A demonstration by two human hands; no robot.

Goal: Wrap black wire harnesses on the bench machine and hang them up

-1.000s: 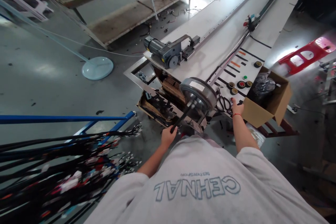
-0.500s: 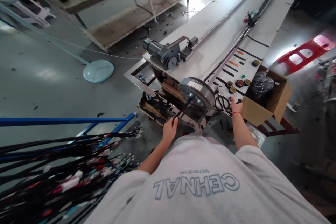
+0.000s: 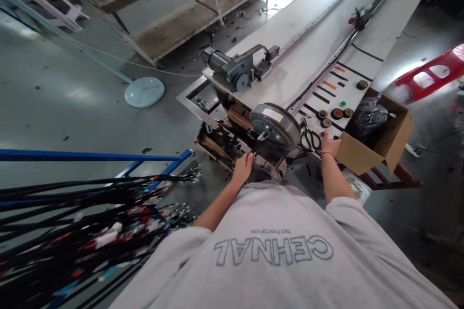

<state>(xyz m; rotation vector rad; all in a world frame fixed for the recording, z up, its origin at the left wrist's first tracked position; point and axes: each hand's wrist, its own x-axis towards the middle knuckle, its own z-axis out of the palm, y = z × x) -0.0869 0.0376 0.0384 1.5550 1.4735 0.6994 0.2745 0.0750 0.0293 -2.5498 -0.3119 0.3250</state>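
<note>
My left hand (image 3: 243, 168) is closed on a dark cable (image 3: 259, 143) beside the round grey drum (image 3: 277, 125) at the table's near end. The cable runs up to the front of the drum, where a pale end piece shows. My right hand (image 3: 329, 145), with a red string at the wrist, rests at the table's near edge by a small red button; what its fingers hold, if anything, is hidden. Black-handled scissors (image 3: 310, 139) lie just left of it. Rolls of tape (image 3: 326, 122) and a red button (image 3: 337, 113) sit beyond it.
An open cardboard box (image 3: 395, 130) with a plastic bag stands right of the table (image 3: 282, 77). A grey motor (image 3: 232, 70) sits at the table's left corner. Bundled cables (image 3: 108, 222) hang on a blue frame (image 3: 90, 155) at left. A red stool (image 3: 431, 75) lies at right.
My left hand has moved slightly up and right with the cable, whose pale end now shows before the drum. My right hand stays at the table edge. The whole view has shifted a little.
</note>
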